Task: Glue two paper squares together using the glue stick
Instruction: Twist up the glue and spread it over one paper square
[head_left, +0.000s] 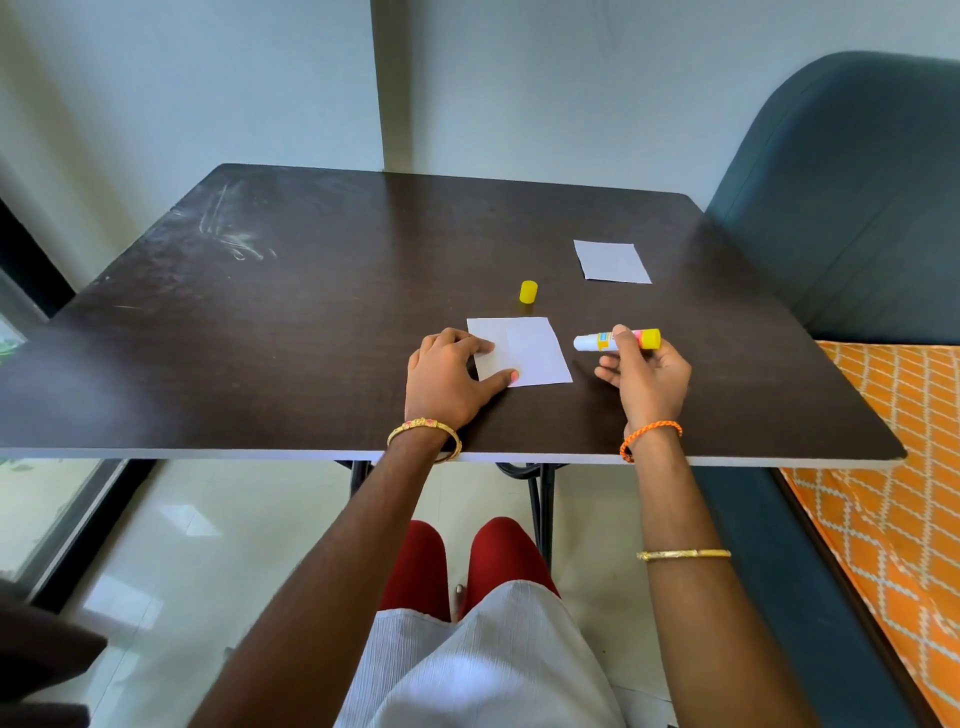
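Observation:
A white paper square (530, 348) lies flat near the middle of the dark table (291, 322). My left hand (447, 379) presses its left edge with fingers and thumb spread on the sheet. Just right of the sheet, my right hand (647, 379) holds the uncapped glue stick (602, 341) sideways above the table, with its white tip pointing left toward the paper. The yellow cap (528, 291) stands upright just behind the sheet. A second white paper square (612, 261) lies farther back on the right.
A dark teal sofa (857, 208) with an orange patterned cushion (904, 426) stands close to the table's right edge. The wall runs behind the table. White scuff marks (228, 234) show on the far left of the tabletop.

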